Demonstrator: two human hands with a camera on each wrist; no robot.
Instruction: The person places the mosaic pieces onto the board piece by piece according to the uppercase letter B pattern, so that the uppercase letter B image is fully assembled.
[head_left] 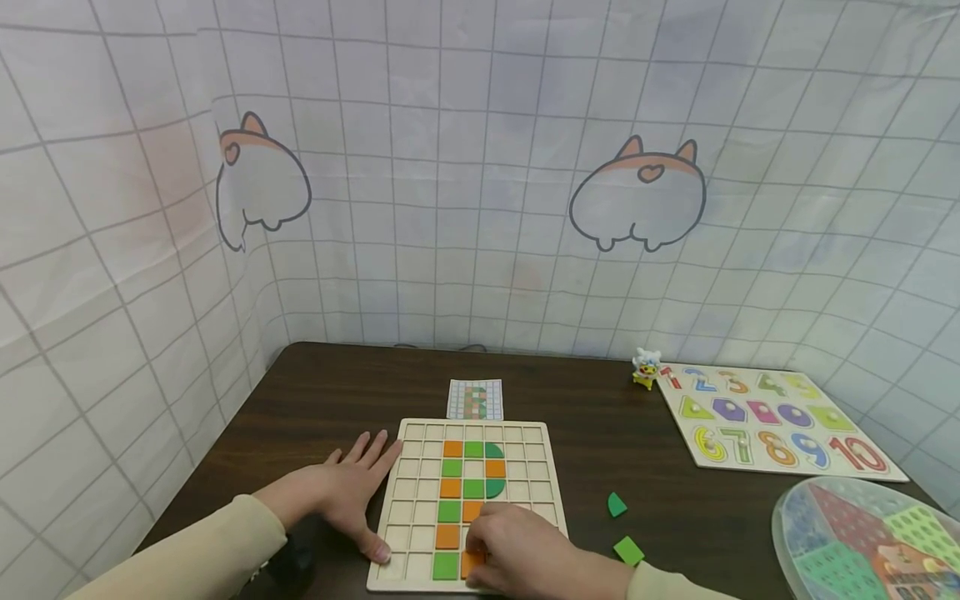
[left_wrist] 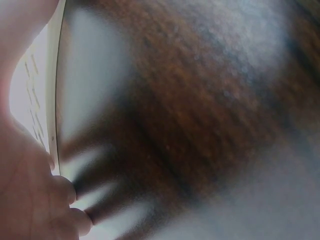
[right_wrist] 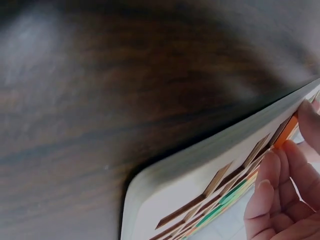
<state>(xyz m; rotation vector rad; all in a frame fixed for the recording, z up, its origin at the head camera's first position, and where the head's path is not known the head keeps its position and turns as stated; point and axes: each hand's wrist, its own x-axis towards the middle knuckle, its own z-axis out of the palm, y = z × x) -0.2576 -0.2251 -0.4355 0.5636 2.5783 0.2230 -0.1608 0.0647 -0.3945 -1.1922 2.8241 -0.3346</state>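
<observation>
A pale wooden grid board (head_left: 525, 467) lies on the dark table, its middle columns filled with orange and green square tiles plus two dark green quarter-circle pieces. My right hand (head_left: 525, 542) pinches an orange square tile (head_left: 471, 565) between thumb and fingertips at the board's bottom row; the right wrist view shows this orange tile (right_wrist: 286, 131) tilted in its recess near the board's edge. With fingers spread, my left hand (head_left: 352, 492) rests along the board's left side, thumb on the lower left corner. The right hand hides some cells beneath it.
Right of the board lie a loose green quarter-circle piece (head_left: 617, 505) and a green square tile (head_left: 628, 550). Behind it is a printed pattern card (head_left: 476, 400). Farther right are a small figurine (head_left: 646, 368), a number puzzle board (head_left: 750, 417) and a clear round-ended case (head_left: 795, 542).
</observation>
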